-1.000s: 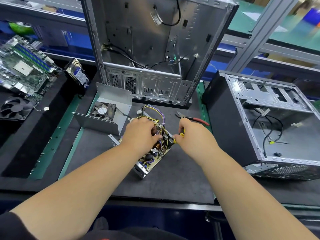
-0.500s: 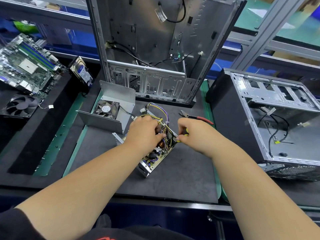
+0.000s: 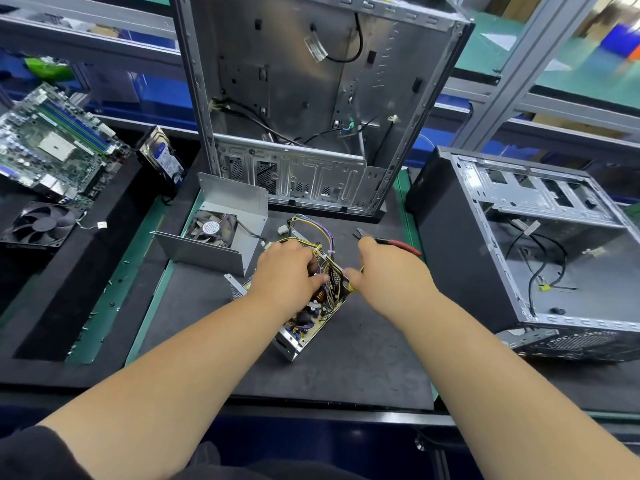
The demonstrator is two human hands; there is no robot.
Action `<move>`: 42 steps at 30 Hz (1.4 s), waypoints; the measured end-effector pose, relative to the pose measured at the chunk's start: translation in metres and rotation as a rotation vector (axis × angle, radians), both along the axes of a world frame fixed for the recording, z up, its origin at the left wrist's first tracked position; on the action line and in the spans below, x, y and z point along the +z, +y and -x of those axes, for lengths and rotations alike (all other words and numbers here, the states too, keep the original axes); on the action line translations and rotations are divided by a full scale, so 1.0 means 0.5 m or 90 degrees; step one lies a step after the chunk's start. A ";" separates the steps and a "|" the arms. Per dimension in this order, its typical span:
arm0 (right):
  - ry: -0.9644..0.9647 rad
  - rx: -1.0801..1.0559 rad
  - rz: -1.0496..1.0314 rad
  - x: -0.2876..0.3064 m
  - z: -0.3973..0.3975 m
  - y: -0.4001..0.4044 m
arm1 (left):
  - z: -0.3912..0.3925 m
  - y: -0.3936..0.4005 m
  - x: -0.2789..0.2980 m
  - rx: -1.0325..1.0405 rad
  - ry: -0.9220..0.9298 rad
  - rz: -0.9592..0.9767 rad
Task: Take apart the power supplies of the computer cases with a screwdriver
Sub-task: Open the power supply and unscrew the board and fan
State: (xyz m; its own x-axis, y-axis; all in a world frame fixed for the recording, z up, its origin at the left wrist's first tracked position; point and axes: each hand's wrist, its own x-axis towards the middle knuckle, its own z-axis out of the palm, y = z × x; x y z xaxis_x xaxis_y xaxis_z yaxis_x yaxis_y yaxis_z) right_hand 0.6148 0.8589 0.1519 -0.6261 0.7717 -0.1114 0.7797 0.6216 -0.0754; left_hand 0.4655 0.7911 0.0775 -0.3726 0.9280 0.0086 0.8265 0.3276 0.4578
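An opened power supply [image 3: 308, 320] lies on the dark mat, its circuit board and yellow and purple wires exposed. My left hand [image 3: 285, 271] grips its upper part, fingers curled over the components. My right hand [image 3: 384, 268] holds a small yellow-handled screwdriver [image 3: 351, 287], the tip at the unit's right edge; most of the tool is hidden in my fist. The supply's removed metal cover with its fan [image 3: 221, 230] stands just to the left.
Red-handled pliers [image 3: 391, 241] lie behind my right hand. An upright bare case [image 3: 311, 109] stands at the back, and a second case [image 3: 540, 251] lies on its side at the right. A motherboard [image 3: 52, 140], a hard drive [image 3: 162, 157] and a loose fan [image 3: 38, 225] sit left.
Both hands stay on the power supply with only small shifts; the view has moved slightly closer and down.
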 end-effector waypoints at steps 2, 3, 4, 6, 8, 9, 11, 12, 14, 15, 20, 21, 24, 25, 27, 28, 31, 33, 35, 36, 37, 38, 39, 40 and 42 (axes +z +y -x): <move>0.067 -0.029 0.070 -0.003 -0.010 0.001 | 0.001 -0.001 0.001 0.002 -0.004 -0.005; 0.093 -0.035 0.097 -0.003 -0.017 0.003 | 0.001 0.001 0.002 0.002 -0.004 -0.008; 0.112 -0.036 0.116 -0.001 -0.023 0.003 | 0.001 0.002 0.003 0.003 -0.005 -0.011; 0.126 -0.019 0.129 0.002 -0.031 0.005 | 0.001 0.005 0.004 0.002 -0.005 -0.014; 0.115 0.008 0.122 0.001 -0.032 0.011 | 0.003 0.005 0.002 0.004 -0.005 -0.017; 0.107 0.019 0.119 0.001 -0.032 0.013 | 0.004 0.004 0.000 0.005 -0.005 -0.018; 0.087 0.054 0.120 0.001 -0.032 0.017 | 0.003 0.003 -0.003 0.004 -0.004 -0.016; 0.070 0.088 0.122 0.003 -0.030 0.019 | 0.002 0.004 -0.004 0.003 -0.003 -0.015; 0.003 0.198 0.117 0.010 -0.024 0.022 | 0.003 0.005 -0.005 0.005 0.000 -0.011; -0.033 0.247 0.114 0.012 -0.020 0.022 | 0.005 0.004 -0.005 0.005 0.002 -0.010; -0.050 0.206 0.084 0.021 -0.014 0.017 | 0.006 0.001 -0.011 0.006 -0.005 -0.004; -0.073 0.178 0.034 0.019 -0.015 0.015 | 0.003 0.001 -0.011 0.004 -0.007 -0.005; -0.118 0.116 -0.069 0.013 -0.009 0.012 | 0.001 0.004 -0.009 0.003 0.002 -0.004; -0.114 0.096 -0.045 0.012 -0.007 0.013 | 0.002 0.004 -0.008 0.004 0.003 -0.003; -0.075 0.050 0.039 0.013 -0.010 0.014 | 0.001 0.004 -0.008 0.004 0.001 -0.004; -0.039 0.026 0.071 0.013 -0.014 0.016 | 0.001 0.005 -0.007 0.003 0.001 -0.005; 0.065 -0.027 0.091 0.013 -0.025 0.014 | 0.001 0.006 -0.005 0.002 0.003 -0.009; 0.103 -0.057 0.080 0.006 -0.029 0.009 | 0.004 0.006 -0.005 0.004 0.004 -0.008; 0.076 -0.060 0.043 -0.006 -0.029 0.000 | 0.005 0.006 -0.006 0.005 0.007 -0.005; 0.048 -0.054 0.017 -0.014 -0.028 -0.005 | 0.005 0.005 -0.007 0.004 0.008 -0.002; 0.032 -0.054 -0.002 -0.020 -0.027 -0.007 | 0.005 0.005 -0.007 0.003 0.009 0.000; 0.033 -0.057 -0.008 -0.024 -0.026 -0.007 | 0.005 0.005 -0.007 0.002 0.010 0.001; 0.042 -0.058 0.001 -0.026 -0.026 -0.003 | 0.005 0.006 -0.006 0.001 0.010 0.001; 0.052 -0.054 0.018 -0.025 -0.027 0.001 | 0.005 0.006 -0.006 0.000 0.009 -0.001; 0.081 -0.018 0.059 -0.020 -0.029 0.008 | 0.006 0.007 -0.005 0.003 0.008 -0.006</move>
